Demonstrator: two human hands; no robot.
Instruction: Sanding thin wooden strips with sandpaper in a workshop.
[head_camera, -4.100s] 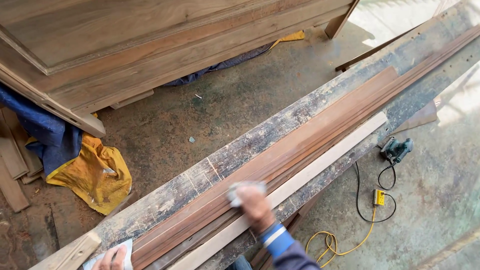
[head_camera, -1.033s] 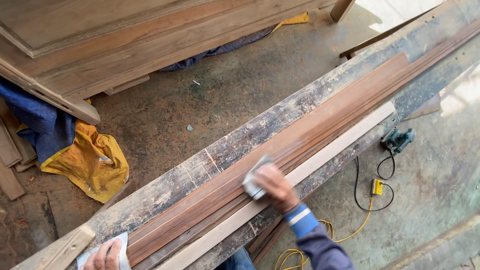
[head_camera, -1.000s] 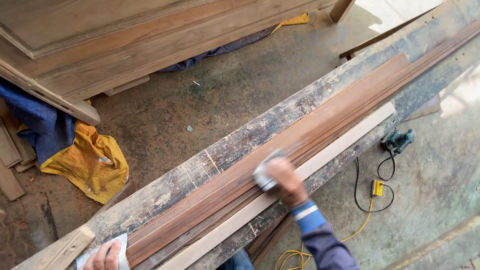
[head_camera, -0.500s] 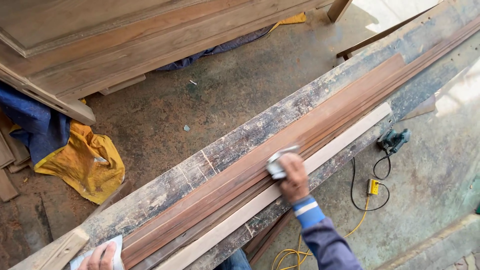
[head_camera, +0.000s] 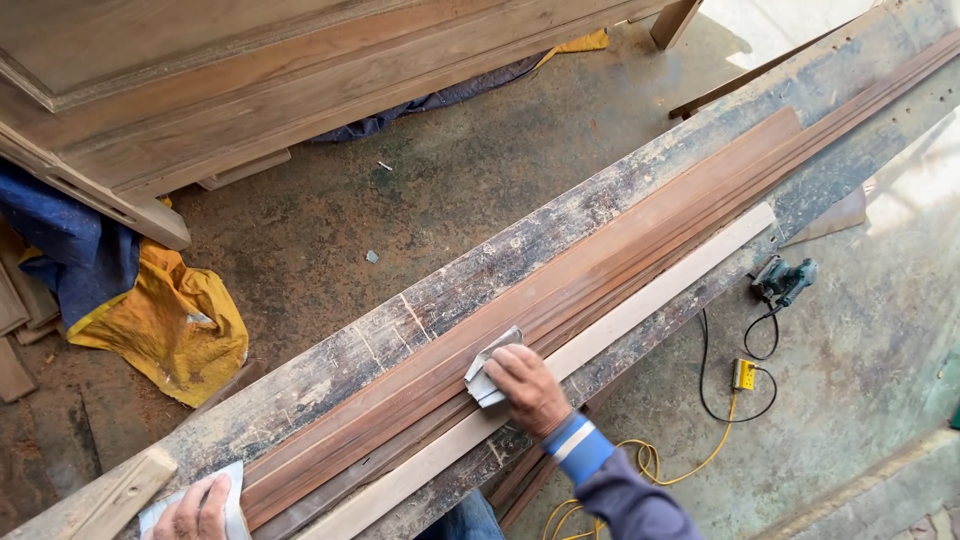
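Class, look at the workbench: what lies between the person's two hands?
In the head view, only the long brown moulding strips run between the left hand and the right hand, with a pale batten alongside; nothing else sits there.

Sharp daylight view, sun glare at upper right.

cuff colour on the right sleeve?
Bright blue with a white stripe, on the right sleeve cuff; head view, the only one.
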